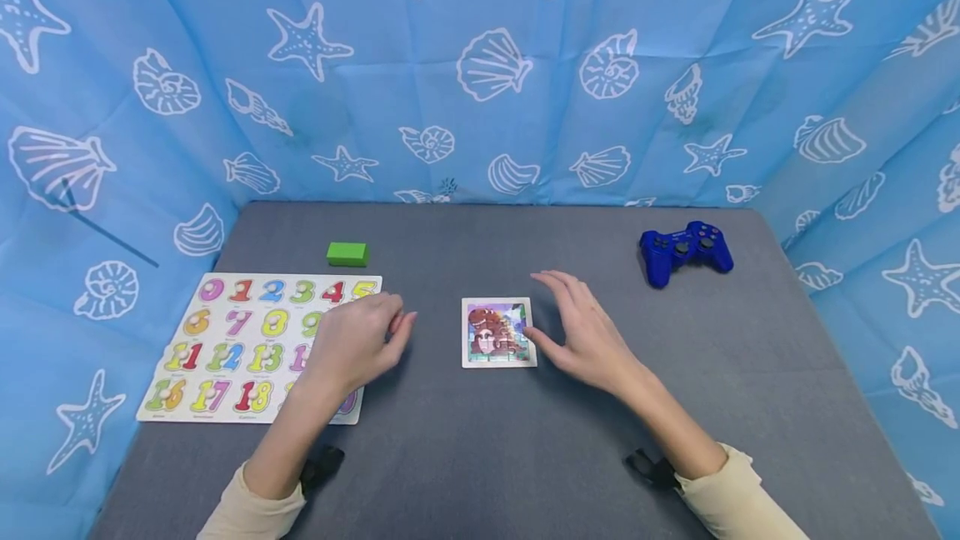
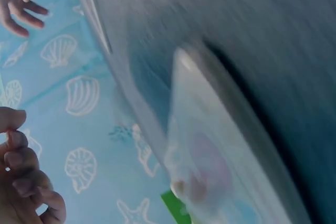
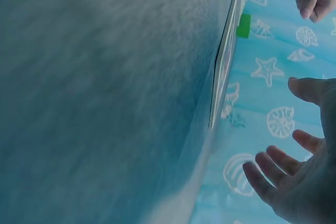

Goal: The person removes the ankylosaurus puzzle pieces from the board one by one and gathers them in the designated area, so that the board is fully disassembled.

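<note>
Small picture puzzle (image 1: 498, 332) lies flat near the middle of the grey table (image 1: 525, 457). Right hand (image 1: 583, 330) is just beside its right edge, fingers spread and relaxed, holding nothing; whether the thumb touches the puzzle edge, cannot tell. Left hand (image 1: 360, 342) is to the puzzle's left, apart from it, fingers loosely curled, empty, over the right edge of the number board (image 1: 247, 344). Green block (image 1: 347, 253) sits just behind the board. Blue game controller (image 1: 684, 251) at far right, well apart.
</note>
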{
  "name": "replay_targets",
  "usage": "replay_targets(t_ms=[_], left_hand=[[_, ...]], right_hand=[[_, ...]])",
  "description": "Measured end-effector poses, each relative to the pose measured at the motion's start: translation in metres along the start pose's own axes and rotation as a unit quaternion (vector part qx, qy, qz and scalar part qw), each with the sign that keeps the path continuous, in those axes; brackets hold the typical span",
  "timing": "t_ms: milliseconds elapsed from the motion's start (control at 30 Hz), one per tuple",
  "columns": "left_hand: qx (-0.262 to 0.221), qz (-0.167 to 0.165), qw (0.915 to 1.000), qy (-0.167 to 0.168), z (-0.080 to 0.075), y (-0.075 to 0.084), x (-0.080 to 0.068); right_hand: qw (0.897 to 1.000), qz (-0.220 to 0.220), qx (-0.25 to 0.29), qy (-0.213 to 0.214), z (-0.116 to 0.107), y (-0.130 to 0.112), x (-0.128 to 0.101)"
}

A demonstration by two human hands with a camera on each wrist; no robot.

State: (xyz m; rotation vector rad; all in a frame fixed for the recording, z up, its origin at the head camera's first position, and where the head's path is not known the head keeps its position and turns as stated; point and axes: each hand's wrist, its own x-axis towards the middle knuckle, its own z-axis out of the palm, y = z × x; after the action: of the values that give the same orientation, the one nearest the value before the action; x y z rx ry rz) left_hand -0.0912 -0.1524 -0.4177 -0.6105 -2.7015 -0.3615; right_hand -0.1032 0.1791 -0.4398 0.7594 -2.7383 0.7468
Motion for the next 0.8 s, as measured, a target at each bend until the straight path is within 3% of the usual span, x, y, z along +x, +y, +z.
replay_targets(t_ms=[200, 400, 600, 800], left_hand=[[-0.03, -0.017, 0.9987, -0.038, 0.009, 0.014, 0.003], [-0.054, -0.027, 0.9963, -0.061, 0.02, 0.027, 0.006], [-0.042, -0.038, 0.988, -0.143, 0.03, 0.04, 0.008], [-0.036, -0.035, 0.974, -0.221, 0.034, 0.05, 0.006]], right_hand=[[0.995, 0.03, 0.084, -0.046, 0.013, -0.007, 0.014], [0.983, 0.049, 0.157, -0.085, 0.026, -0.012, 0.027], [0.971, 0.044, 0.205, -0.112, 0.04, -0.011, 0.04], [0.964, 0.04, 0.224, -0.141, 0.052, -0.01, 0.054]])
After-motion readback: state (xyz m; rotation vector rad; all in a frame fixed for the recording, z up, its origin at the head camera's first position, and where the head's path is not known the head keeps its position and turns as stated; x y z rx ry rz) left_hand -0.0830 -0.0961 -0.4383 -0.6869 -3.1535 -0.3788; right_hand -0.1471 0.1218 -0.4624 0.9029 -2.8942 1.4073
